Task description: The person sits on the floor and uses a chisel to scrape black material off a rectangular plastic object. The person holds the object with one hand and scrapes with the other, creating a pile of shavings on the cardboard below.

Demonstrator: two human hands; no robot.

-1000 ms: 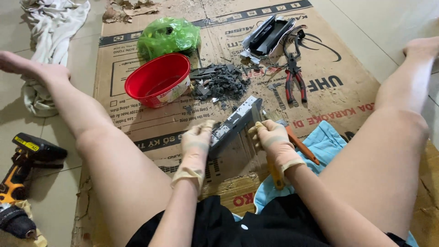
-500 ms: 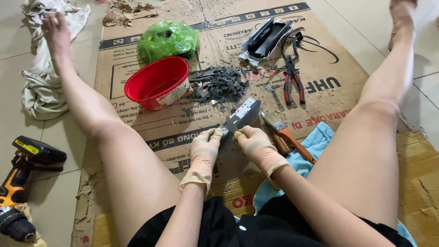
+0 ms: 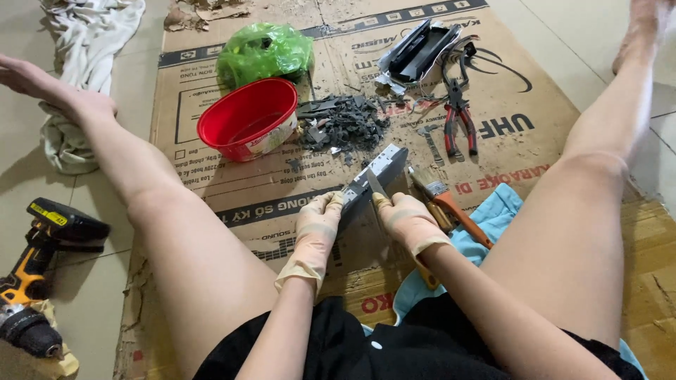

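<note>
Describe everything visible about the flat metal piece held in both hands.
The metal piece is a flat, grey, rectangular panel with a pale edge, apparently sheet metal. It tilts up and away over the cardboard, its far corner near the dark debris pile. The gloved left hand grips its near left edge; the gloved right hand holds the right side.

Both gloved hands, the left hand (image 3: 318,224) and the right hand (image 3: 407,219), sit in a narrow channel between the two bare legs, which wall it in on either side. Straight ahead, the grey metal piece (image 3: 373,179) they hold blocks the middle. Beyond it lie a pile of dark scraps (image 3: 343,125) and a red bowl (image 3: 248,118) to the left, a paintbrush (image 3: 451,205) and red-handled pliers (image 3: 459,125) to the right. Bare cardboard (image 3: 267,186) shows between the bowl and the left hand.
</note>
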